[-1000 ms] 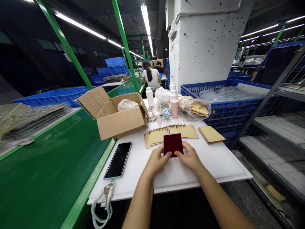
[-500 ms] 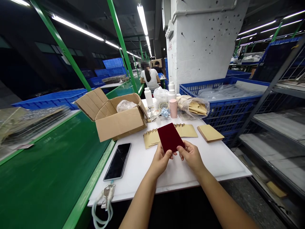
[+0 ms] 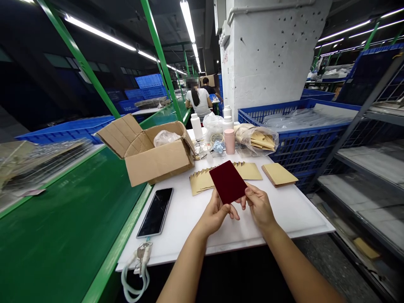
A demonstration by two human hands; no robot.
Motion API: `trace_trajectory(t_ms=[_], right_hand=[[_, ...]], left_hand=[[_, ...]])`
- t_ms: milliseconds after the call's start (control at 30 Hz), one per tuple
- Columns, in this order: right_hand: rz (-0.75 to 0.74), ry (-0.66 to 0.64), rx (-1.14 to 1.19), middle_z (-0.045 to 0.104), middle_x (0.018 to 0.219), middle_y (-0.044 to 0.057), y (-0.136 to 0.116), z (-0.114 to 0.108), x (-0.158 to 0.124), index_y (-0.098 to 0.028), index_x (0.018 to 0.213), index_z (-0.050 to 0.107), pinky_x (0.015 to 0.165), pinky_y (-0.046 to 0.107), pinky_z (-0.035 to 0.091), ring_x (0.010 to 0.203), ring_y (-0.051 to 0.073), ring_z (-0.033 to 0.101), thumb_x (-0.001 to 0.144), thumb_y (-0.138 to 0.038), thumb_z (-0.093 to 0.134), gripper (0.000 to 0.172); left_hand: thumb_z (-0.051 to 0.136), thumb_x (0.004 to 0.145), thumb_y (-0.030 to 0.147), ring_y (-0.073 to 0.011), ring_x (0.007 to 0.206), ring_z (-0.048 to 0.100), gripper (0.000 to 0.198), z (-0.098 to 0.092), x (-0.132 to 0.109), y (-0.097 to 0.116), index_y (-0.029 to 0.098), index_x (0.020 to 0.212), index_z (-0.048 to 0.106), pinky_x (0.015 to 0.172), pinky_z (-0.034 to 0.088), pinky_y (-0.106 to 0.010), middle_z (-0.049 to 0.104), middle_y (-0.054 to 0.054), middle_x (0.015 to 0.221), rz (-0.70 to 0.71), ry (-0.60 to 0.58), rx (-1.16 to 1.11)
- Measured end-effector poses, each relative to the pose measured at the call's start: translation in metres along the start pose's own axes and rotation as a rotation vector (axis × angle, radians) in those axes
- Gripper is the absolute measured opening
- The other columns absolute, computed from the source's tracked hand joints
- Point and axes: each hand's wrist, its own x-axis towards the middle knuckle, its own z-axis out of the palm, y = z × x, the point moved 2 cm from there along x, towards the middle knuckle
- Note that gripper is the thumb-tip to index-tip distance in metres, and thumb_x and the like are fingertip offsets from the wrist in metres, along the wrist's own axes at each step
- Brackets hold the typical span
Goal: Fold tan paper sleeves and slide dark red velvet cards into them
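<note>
Both hands hold up a flat dark red velvet rectangle [image 3: 228,182], a little above the white table. My left hand [image 3: 216,213] pinches its lower left edge, and my right hand [image 3: 259,206] grips its lower right corner. Behind it lies a fanned row of tan card sleeves [image 3: 249,171], partly hidden by the velvet piece. To the right sits a neat stack of tan cards [image 3: 279,174]. A black smartphone [image 3: 155,212] lies face up left of my hands.
The white table board [image 3: 293,219] holds a cardboard box [image 3: 158,164], white bottles [image 3: 196,126], a pink cylinder [image 3: 229,141] and a plastic bag of tan cards [image 3: 255,139]. Blue crates [image 3: 303,147] stand right, a green conveyor [image 3: 63,219] runs left, and a co-worker [image 3: 198,101] sits beyond.
The velvet rectangle has risen from near the table and now stands tilted, showing its full face. My hands have lifted with it and spread slightly apart along its lower edge.
</note>
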Motion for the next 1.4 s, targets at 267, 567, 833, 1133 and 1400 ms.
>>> trace_trajectory(t_ms=[267, 567, 833, 1133, 1400], right_hand=[[0.055, -0.085, 0.016, 0.053, 0.052, -0.002, 0.003, 0.002, 0.000, -0.017, 0.105, 0.064, 0.053, 0.028, 0.041, 0.048, 0.013, 0.048, 0.084, -0.042, 0.051, 0.035], [0.049, -0.175, -0.008, 0.054, 0.051, -0.002, 0.005, 0.001, -0.001, -0.015, 0.106, 0.065, 0.055, 0.028, 0.042, 0.050, 0.013, 0.049, 0.084, -0.037, 0.055, 0.032], [0.012, -0.208, -0.076, 0.056, 0.054, -0.002, 0.003, 0.002, -0.002, -0.017, 0.107, 0.065, 0.059, 0.027, 0.042, 0.051, 0.012, 0.050, 0.085, -0.032, 0.055, 0.029], [-0.025, -0.207, -0.051, 0.057, 0.056, -0.002, 0.000, 0.003, -0.002, -0.016, 0.100, 0.065, 0.056, 0.027, 0.042, 0.050, 0.012, 0.051, 0.086, -0.034, 0.053, 0.026], [-0.070, -0.166, -0.172, 0.057, 0.061, -0.002, -0.006, 0.007, -0.008, -0.018, 0.114, 0.061, 0.053, 0.025, 0.043, 0.049, 0.010, 0.048, 0.084, -0.032, 0.056, 0.033]], left_hand=[[0.071, 0.075, 0.031, -0.0153, 0.075, 0.053, 0.064, 0.002, 0.001, 0.004, 0.023, 0.123, 0.029, 0.066, 0.045, -0.028, 0.054, -0.004, 0.090, 0.087, 0.122, 0.147], [0.067, 0.078, 0.034, -0.0190, 0.079, 0.058, 0.071, -0.001, -0.001, 0.006, 0.021, 0.132, 0.023, 0.064, 0.051, -0.031, 0.055, -0.007, 0.098, 0.145, 0.324, 0.327], [0.055, 0.087, 0.033, -0.0062, 0.047, 0.041, 0.064, -0.001, -0.005, 0.001, 0.023, 0.136, 0.016, 0.041, 0.037, -0.019, 0.049, 0.002, 0.074, 0.124, 0.325, 0.196], [0.046, 0.091, 0.037, -0.0100, 0.051, 0.045, 0.048, -0.001, -0.002, 0.001, 0.019, 0.129, 0.025, 0.045, 0.039, -0.022, 0.047, 0.002, 0.070, 0.219, 0.205, 0.086], [0.052, 0.086, 0.046, -0.0109, 0.049, 0.055, 0.041, -0.006, 0.001, -0.001, 0.017, 0.110, 0.037, 0.042, 0.041, -0.020, 0.056, -0.001, 0.075, 0.101, 0.357, 0.156]])
